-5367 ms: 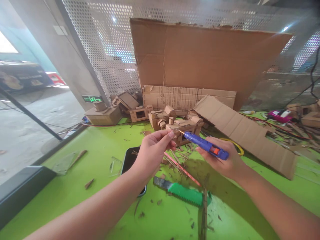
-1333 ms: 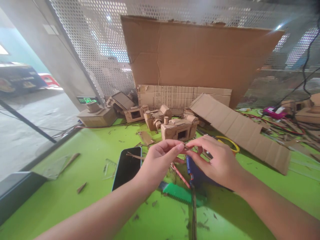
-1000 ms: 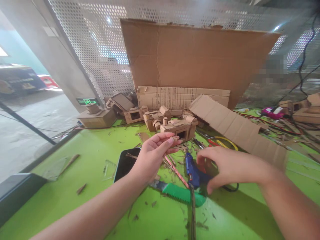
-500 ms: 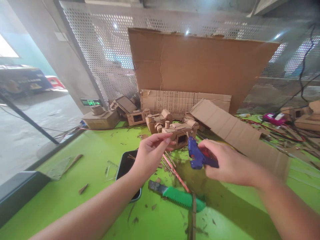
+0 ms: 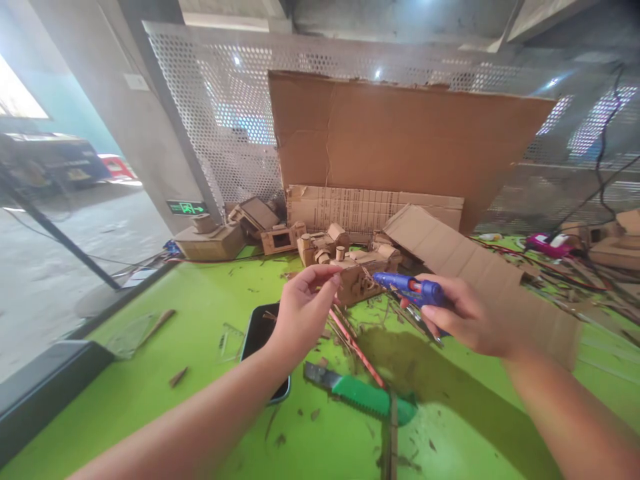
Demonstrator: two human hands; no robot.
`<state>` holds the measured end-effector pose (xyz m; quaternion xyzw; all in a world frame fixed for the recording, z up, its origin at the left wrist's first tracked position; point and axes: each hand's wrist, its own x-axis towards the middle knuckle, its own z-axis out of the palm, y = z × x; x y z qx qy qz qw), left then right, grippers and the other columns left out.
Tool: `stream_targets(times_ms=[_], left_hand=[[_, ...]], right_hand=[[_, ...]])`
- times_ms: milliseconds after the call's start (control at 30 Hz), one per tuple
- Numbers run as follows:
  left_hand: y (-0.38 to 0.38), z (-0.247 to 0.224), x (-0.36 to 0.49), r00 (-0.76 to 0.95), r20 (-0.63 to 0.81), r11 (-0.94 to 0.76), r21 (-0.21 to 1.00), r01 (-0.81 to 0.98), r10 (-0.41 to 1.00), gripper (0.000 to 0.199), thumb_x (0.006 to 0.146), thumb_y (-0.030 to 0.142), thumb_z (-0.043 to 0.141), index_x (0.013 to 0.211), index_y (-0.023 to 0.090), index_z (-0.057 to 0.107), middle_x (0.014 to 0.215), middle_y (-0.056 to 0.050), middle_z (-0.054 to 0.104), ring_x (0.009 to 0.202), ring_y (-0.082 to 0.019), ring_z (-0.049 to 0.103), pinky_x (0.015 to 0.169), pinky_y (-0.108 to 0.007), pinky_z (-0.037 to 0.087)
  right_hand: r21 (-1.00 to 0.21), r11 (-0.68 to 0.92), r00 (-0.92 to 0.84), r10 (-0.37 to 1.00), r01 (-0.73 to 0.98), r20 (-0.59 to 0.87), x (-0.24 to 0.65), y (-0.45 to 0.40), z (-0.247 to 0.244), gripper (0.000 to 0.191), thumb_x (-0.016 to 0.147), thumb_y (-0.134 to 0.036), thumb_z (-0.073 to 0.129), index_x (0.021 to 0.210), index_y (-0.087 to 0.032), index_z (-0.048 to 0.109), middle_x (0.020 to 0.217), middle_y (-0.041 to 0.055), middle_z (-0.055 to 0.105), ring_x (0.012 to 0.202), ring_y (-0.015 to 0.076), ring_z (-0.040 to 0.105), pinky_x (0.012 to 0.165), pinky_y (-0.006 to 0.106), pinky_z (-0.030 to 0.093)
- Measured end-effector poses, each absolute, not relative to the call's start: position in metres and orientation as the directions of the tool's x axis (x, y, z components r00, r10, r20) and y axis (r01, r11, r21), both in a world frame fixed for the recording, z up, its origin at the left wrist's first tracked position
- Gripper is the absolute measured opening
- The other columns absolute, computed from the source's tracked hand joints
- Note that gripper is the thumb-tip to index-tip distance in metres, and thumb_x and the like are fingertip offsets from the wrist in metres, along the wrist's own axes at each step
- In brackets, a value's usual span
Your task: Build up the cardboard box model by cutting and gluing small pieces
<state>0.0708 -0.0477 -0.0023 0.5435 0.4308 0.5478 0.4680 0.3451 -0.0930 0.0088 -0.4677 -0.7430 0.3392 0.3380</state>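
Observation:
My right hand [image 5: 467, 313] is wrapped round a blue hot glue gun [image 5: 407, 285], its nozzle pointing left. My left hand [image 5: 307, 310] is raised to the left of that nozzle, thumb and fingertips drawn together; anything between them is too small to make out. Behind the hands stands a small cardboard model [image 5: 357, 273] with little cylinders on top. Below them a green-handled utility knife [image 5: 360, 395] lies on the green table, close to a pink-red stick [image 5: 357, 350]. Part of a dark phone [image 5: 257, 328] shows from under my left forearm.
A large cardboard sheet [image 5: 405, 143] leans on the perforated panel behind. A long cardboard strip [image 5: 465, 267] slopes down at the right. Further cardboard pieces [image 5: 213, 241] stand at the back left. A clear plastic triangle [image 5: 131, 337] and scraps lie on the left.
My right hand has turned the glue gun so that its body now lies level, nozzle to the left. The left hand keeps its pinch. The whole view has shifted slightly.

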Motion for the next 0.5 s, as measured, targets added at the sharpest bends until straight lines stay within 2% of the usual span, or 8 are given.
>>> stream_targets(times_ms=[133,267,400,500], left_hand=[[-0.0460,-0.0045,0.0692,0.045,0.211,-0.210,0.977,-0.043,0.976,0.027,0.086,0.034,0.075,0.105,0.015,0.075,0.093,-0.006,0.075,0.076,-0.014,0.065,0.067,-0.026,0.054],[-0.0464,-0.0048,0.0705,0.133,0.188,-0.179,0.981,-0.077,0.973,0.036,0.084,0.031,0.075,0.116,0.015,0.071,0.089,-0.003,0.070,0.079,-0.016,0.065,0.071,-0.028,0.054],[-0.0475,-0.0035,0.0721,0.284,0.085,-0.062,0.994,-0.087,0.955,0.048,0.084,0.028,0.074,0.129,0.014,0.066,0.082,0.001,0.065,0.072,-0.013,0.061,0.067,-0.027,0.050],[-0.0479,-0.0035,0.0723,0.383,0.008,0.036,0.994,-0.107,0.924,0.049,0.083,0.028,0.076,0.129,0.013,0.067,0.081,0.001,0.065,0.068,-0.012,0.060,0.064,-0.026,0.047]], right_hand=[[-0.911,0.269,-0.364,0.920,0.312,0.147,0.3478,-0.0890,0.0061,0.031,0.098,-0.043,0.060,0.110,-0.016,0.070,0.061,-0.0015,0.062,0.052,0.0129,0.058,0.053,0.023,0.047],[-0.949,0.243,-0.377,0.913,0.201,0.154,0.3479,-0.0863,0.0062,0.035,0.097,-0.048,0.063,0.108,-0.015,0.072,0.061,0.0001,0.064,0.048,0.0122,0.056,0.049,0.023,0.048],[-0.962,0.219,-0.355,0.923,0.161,0.151,0.3440,-0.0867,0.0111,0.033,0.092,-0.047,0.073,0.106,-0.016,0.073,0.056,-0.0022,0.060,0.045,0.0118,0.054,0.045,0.023,0.049],[-0.961,0.228,-0.346,0.924,0.159,0.162,0.3394,-0.0876,0.0148,0.031,0.092,-0.046,0.075,0.099,-0.016,0.073,0.054,-0.0035,0.057,0.044,0.0111,0.054,0.044,0.023,0.049]])
